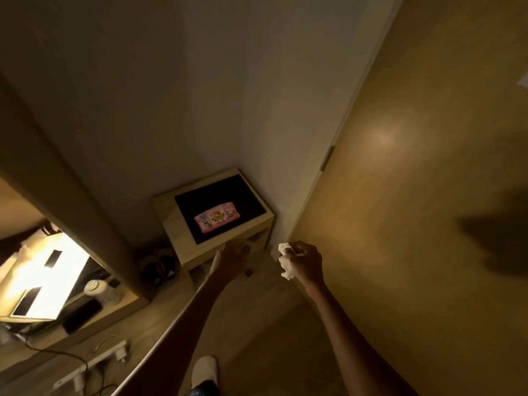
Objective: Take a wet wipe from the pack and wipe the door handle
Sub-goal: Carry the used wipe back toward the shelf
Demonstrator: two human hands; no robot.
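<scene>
A pink wet-wipe pack (217, 220) lies flat on the dark top of a small wooden side table (183, 241) in the corner. My right hand (305, 262) is closed around a crumpled white wet wipe (285, 261), held in the air to the right of the table, close to the wooden door (414, 195). My left hand (233, 260) hovers over the table's front edge, blurred, with its fingers loosely curled and nothing in them. No door handle shows in this view.
A white wall fills the middle. A door hinge (327, 158) sits on the door's left edge. A desk at left holds a bright lit object (43, 275), a white cup (98, 290) and cables. Shoes (158, 264) lie beside the table. A white slipper (204, 370) is below.
</scene>
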